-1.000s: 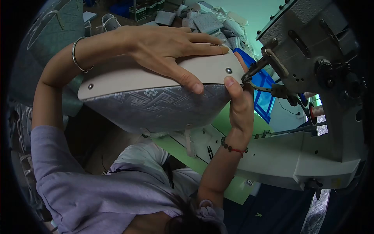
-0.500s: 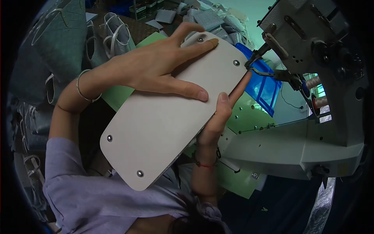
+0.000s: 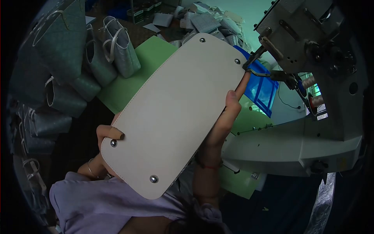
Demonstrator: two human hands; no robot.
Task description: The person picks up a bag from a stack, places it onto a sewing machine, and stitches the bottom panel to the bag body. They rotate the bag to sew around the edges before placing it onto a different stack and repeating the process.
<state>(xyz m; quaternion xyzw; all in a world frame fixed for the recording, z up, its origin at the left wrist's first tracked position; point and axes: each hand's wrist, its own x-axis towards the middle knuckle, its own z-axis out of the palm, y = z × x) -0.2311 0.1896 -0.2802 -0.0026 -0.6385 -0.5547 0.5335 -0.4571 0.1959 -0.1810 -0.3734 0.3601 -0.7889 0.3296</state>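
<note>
A white bag bottom (image 3: 167, 113), rounded at the corners, faces up at a slant, with a metal stud by each corner. Stitching runs along its left edge. Its upper right corner sits at the presser foot (image 3: 249, 69) of a sewing machine. My left hand (image 3: 111, 134) grips the lower left edge, one finger on top near a stud and the rest underneath. On the right edge my right hand (image 3: 228, 111) holds on, thumb at the rim and a finger stretched along the side to the presser foot. The bag's sides below are mostly hidden.
The sewing machine's arm (image 3: 304, 39) and pale bed (image 3: 272, 150) stand at right, with thread spools (image 3: 309, 82) behind. Beyond the corner is a blue tray (image 3: 261, 89). A green board (image 3: 150, 70) lies underneath. Several grey bags (image 3: 120, 46) stand at left; grey pieces (image 3: 206, 21) are heaped behind.
My left hand has left the top of the panel and now grips its lower left edge. The panel's lower end has shifted slightly right; my right hand stays near the presser foot.
</note>
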